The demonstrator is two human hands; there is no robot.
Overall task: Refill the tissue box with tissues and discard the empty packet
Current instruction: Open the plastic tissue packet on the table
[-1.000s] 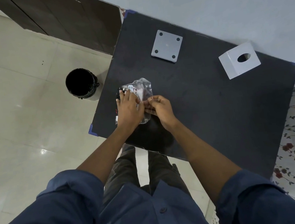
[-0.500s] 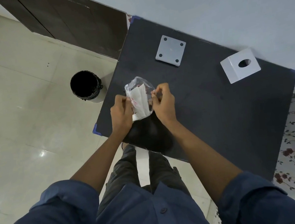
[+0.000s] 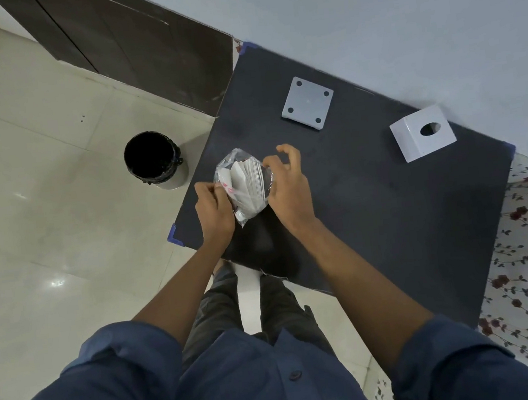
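A clear plastic tissue packet point(image 3: 243, 182) with a stack of white tissues inside is held upright above the near left part of the black table point(image 3: 389, 212). My left hand point(image 3: 214, 210) pinches its left side. My right hand point(image 3: 285, 185) grips its right side, with the upper fingers spread. The packet's top is pulled apart and the tissue edges show. The white tissue box cover point(image 3: 423, 137) with a round hole lies at the table's far right. Its flat white base plate point(image 3: 307, 104) with four holes lies at the far middle.
A black bin point(image 3: 152, 160) stands on the tiled floor left of the table. Dark wooden doors are behind it. A wall runs along the table's far side. A floral mat lies on the floor at the right.
The packet has been lifted off the table and turned upright. Both hands have pulled its opening wider, and the tissues now show.
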